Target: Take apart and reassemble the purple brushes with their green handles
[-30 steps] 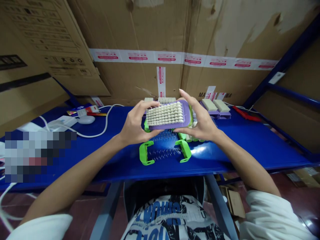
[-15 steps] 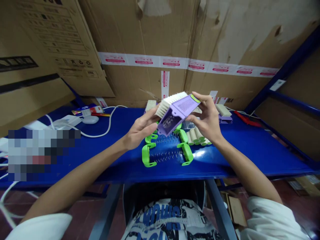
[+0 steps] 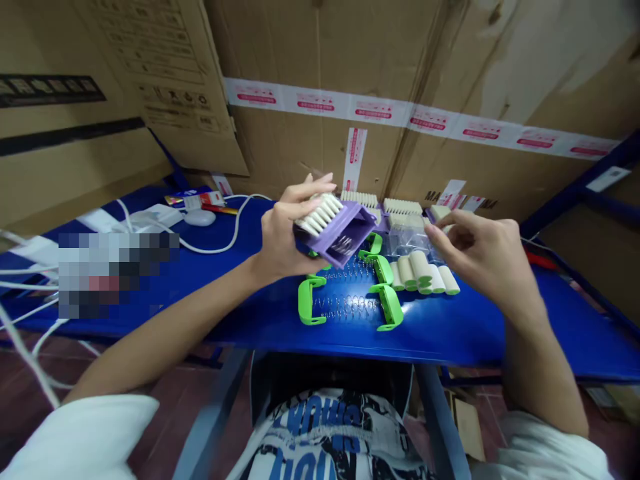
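Observation:
My left hand is closed around a purple brush with pale bristles, held tilted above the table. Its hollow open side faces right, and coiled metal shows inside. My right hand hangs beside a clear plastic box, thumb and forefinger brought together; whatever they may pinch is too small to make out. Below the brush lie green brackets joined by metal springs. Several cream rollers with green ends are piled right of them. More brushes stand behind the plastic box.
The blue table runs across the view, backed by tall cardboard. On the left are a white mouse, its cable and a white adapter. A red item lies at the right, and a blue frame post rises there.
My right hand has let go of the brush and moved right to the plastic box. My left hand has wrapped round the brush, turning it. The view has shifted slightly.

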Demonstrator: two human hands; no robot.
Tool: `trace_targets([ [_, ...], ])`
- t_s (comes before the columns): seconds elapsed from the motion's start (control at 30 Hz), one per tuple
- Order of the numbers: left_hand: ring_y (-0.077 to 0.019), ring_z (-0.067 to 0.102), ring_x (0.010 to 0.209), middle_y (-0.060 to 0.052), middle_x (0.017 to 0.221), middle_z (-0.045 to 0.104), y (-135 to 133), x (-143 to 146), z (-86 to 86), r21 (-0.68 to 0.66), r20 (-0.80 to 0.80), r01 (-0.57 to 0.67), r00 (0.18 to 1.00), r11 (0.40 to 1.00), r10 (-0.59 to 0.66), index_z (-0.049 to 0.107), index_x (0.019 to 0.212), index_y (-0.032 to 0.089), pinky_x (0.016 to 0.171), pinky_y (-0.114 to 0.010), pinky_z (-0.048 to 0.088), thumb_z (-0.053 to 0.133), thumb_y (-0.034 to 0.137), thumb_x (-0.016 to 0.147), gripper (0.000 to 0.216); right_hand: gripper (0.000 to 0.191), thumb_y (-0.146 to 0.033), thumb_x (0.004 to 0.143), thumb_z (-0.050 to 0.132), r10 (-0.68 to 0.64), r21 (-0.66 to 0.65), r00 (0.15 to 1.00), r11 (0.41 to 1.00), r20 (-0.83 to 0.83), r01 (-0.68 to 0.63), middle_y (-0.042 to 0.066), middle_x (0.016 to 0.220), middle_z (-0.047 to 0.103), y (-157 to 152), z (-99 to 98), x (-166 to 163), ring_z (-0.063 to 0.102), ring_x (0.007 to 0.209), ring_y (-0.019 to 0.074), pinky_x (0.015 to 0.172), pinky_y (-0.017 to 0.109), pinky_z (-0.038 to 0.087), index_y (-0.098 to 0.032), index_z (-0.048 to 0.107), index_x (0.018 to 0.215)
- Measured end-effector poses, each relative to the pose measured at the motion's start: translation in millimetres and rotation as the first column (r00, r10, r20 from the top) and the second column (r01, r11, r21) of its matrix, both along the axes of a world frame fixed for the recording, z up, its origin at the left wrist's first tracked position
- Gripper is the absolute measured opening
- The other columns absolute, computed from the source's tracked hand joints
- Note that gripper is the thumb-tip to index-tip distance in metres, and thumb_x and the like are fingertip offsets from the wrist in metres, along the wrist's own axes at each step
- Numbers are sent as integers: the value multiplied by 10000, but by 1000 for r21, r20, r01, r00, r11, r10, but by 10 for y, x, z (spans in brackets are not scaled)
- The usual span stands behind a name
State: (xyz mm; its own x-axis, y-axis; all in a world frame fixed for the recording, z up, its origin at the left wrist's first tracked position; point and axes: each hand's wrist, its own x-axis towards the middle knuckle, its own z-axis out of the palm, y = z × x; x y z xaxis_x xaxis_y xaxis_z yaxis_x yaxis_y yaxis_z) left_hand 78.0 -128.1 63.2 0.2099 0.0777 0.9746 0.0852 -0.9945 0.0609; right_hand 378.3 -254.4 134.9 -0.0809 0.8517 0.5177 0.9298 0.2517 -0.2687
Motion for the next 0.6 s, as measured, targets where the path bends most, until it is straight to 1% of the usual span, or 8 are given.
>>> trace_targets([
  [0.07, -411, 726, 1447, -62, 1503, 716, 107, -80, -26, -98, -40, -77, 997, 992, 73, 503, 1338, 386, 1271, -757, 538, 1071, 691, 678, 923, 544, -784, 1053, 637, -103, -140, 983, 982, 151, 124, 56, 635, 713, 45, -62, 113, 707, 605, 306, 620, 430, 509, -255, 746, 988],
  [0.17, -405, 726, 1412, -106, 1465, 697, 219, -147, -91, -307, 2, -137, 989, 942, 145, 473, 1355, 327, 1241, -672, 576, 1084, 615, 691, 947, 565, -758, 999, 691, -93, -255, 938, 949, 334, 184, 48, 653, 704, 138, -253, 193, 690, 599, 321, 555, 376, 414, -238, 716, 1219],
  [0.23, -397, 705, 1424, -111, 1469, 661, 305, -185, -104, -376, 85, -125, 982, 918, 168, 465, 1400, 311, 1217, -624, 595, 1090, 593, 706, 975, 503, -638, 1001, 694, -56, -279, 937, 947, 344, 159, 34, 683, 708, 155, -316, 223, 686, 617, 305, 564, 370, 407, -239, 685, 1308],
  [0.33, -364, 658, 1464, -61, 1427, 670, 494, -305, -2, -485, 182, -20, 975, 874, 124, 486, 1407, 326, 1203, -587, 608, 1052, 704, 745, 949, 406, -505, 1021, 652, 3, -301, 983, 952, 186, 54, 8, 703, 707, 116, -228, 264, 684, 631, 276, 616, 388, 461, -263, 676, 1346],
  [0.4, -324, 669, 1428, -22, 1344, 732, 620, -431, 136, -637, 238, 160, 971, 754, -5, 542, 1360, 322, 1212, -583, 605, 942, 800, 838, 813, 402, -502, 1060, 614, 7, -267, 1000, 964, 23, -1, 9, 752, 714, 94, -117, 275, 680, 594, 246, 629, 398, 504, -277, 692, 1383],
  [0.5, -357, 712, 1361, -57, 1199, 818, 741, -600, 324, -794, 310, 379, 925, 475, -220, 662, 1220, 257, 1200, -611, 614, 772, 898, 906, 722, 426, -544, 1097, 600, 37, -180, 970, 980, -240, -82, 30, 898, 711, 142, -29, 269, 713, 588, 212, 588, 386, 548, -296, 723, 1421],
  [0.53, -378, 724, 1351, -74, 1155, 832, 765, -629, 353, -810, 324, 405, 912, 425, -253, 685, 1177, 241, 1181, -618, 624, 765, 887, 907, 704, 432, -556, 1089, 629, 66, -148, 945, 982, -319, -119, 36, 955, 706, 179, -29, 270, 726, 607, 205, 574, 378, 562, -304, 725, 1428],
  [0.6, -395, 739, 1349, -79, 1127, 844, 798, -635, 345, -810, 347, 425, 903, 405, -252, 701, 1135, 240, 1146, -614, 644, 807, 820, 895, 637, 507, -558, 1019, 765, 141, -90, 877, 975, -459, -204, 46, 1101, 698, 265, -57, 297, 747, 666, 192, 578, 369, 608, -330, 700, 1466],
])
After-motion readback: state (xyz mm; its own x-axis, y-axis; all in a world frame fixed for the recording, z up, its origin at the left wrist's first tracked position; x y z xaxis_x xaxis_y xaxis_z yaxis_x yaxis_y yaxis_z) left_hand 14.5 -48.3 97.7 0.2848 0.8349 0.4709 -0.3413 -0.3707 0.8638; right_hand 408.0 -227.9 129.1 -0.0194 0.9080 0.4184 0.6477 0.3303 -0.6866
